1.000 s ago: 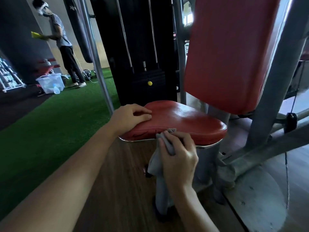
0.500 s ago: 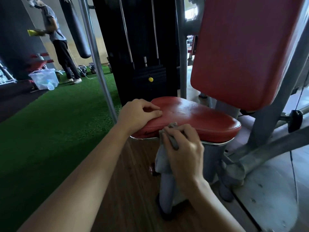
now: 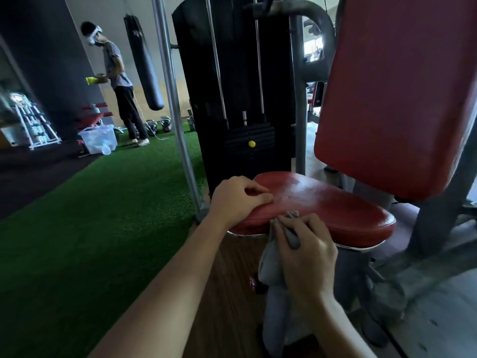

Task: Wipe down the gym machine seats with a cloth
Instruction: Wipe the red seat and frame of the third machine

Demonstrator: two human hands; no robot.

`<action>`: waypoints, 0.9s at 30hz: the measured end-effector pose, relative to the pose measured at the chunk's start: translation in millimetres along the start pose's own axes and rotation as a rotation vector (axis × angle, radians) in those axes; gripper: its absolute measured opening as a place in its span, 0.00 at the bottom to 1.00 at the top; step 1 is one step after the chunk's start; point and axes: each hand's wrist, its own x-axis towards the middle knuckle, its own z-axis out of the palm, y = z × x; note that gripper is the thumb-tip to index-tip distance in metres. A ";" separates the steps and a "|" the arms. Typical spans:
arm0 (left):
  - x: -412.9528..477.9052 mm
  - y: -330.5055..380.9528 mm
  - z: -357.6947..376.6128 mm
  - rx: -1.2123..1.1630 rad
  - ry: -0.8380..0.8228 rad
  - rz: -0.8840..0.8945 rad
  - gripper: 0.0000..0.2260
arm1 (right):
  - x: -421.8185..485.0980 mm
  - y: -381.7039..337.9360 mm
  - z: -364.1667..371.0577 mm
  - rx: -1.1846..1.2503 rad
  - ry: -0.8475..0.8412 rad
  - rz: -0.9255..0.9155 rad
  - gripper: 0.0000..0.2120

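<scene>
Seat [image 3: 322, 202] of red vinyl sits in the middle of the frame, below the red backrest [image 3: 392, 99]. The left hand [image 3: 237, 200] holds its left end with bent fingers. The right hand [image 3: 307, 254] grips the grey cloth [image 3: 273, 267], bunched against the front edge. Good wiping here probably needs firm pressure along this rim, then long strokes over the top.

my right hand [image 3: 304, 254], with the cloth [image 3: 269, 268] bunched in it, has crept a little toward 9 o'clock along the front edge of the seat [image 3: 335, 202], closer to my left hand [image 3: 237, 200]. my view has drawn back, so the person [image 3: 116, 81] at 10 o'clock has come further into frame.
</scene>
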 end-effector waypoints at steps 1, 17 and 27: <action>-0.7 0.8 0.2 -0.005 0.003 -0.005 0.11 | 7.3 3.3 -7.9 0.038 -0.060 0.008 0.03; -15.8 8.7 -2.1 0.051 0.055 0.027 0.08 | 126.6 43.9 -81.4 -0.029 -0.750 0.151 0.14; -4.6 81.3 10.5 -0.037 -0.290 -0.036 0.26 | 114.1 81.8 -83.9 0.179 -0.482 0.465 0.13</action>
